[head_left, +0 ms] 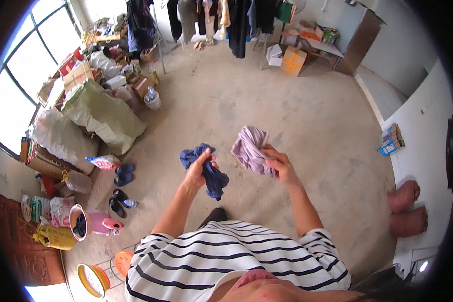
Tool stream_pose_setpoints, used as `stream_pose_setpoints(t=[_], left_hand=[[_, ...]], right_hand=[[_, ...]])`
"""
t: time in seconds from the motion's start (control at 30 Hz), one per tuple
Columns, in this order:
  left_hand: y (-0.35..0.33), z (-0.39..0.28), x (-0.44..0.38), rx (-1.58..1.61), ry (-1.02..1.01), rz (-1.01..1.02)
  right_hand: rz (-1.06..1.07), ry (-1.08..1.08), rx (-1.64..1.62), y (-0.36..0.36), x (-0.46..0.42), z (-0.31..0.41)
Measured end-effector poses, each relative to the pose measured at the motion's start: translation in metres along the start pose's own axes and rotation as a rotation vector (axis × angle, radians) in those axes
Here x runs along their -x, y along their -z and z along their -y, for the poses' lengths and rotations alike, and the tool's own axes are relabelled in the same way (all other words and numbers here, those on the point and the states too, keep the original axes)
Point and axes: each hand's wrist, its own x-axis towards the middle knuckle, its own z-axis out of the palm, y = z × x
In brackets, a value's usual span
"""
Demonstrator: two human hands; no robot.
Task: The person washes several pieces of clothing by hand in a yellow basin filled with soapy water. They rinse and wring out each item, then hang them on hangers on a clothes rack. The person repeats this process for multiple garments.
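Note:
My left hand (199, 170) is closed around a crumpled dark blue cloth (216, 181), whose ends stick out on both sides of the fist. To its right, my right hand (281, 164) grips a bunched pale mauve cloth (250, 149) by its right side. Both cloths are held up in front of my striped shirt, apart from each other, above the concrete floor. Whether either cloth is a garment cannot be told.
Sacks (105, 113) and boxes are heaped at the left, with slippers (124, 174) beside them. Clothes (238, 26) hang on a rack at the far side. A cardboard box (293, 60) stands near a table. Reddish sacks (408, 222) lie by the right wall.

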Motion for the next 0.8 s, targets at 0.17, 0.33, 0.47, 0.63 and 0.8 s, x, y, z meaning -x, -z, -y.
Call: stream_pose_setpoints(t=[0.17, 0.33, 0.47, 0.63, 0.8], left_hand=[[-0.027, -0.053, -0.087, -0.025, -0.035, 0.084], [-0.042, -0.105, -0.205, -0.309, -0.049, 0.106], [-0.064, -0.165, -0.302, -0.372, 0.031, -0.022], [-0.086, -0.217, -0.389, -0.508, -0.016, -0.072], [-0.089, -0.273, -0.494, -0.456, -0.048, -0.125]], right_hand=[[0.217, -0.085, 0.25, 0.043, -0.127, -0.029], [0.336, -0.098, 0.38, 0.094, -0.251, -0.062], [0.184, -0.25, 0.453, 0.159, -0.359, -0.063], [0.02, -0.237, 0.439, 0.194, -0.459, -0.08], [0.043, 0.056, 0.886, 0.22, -0.586, -0.068]])
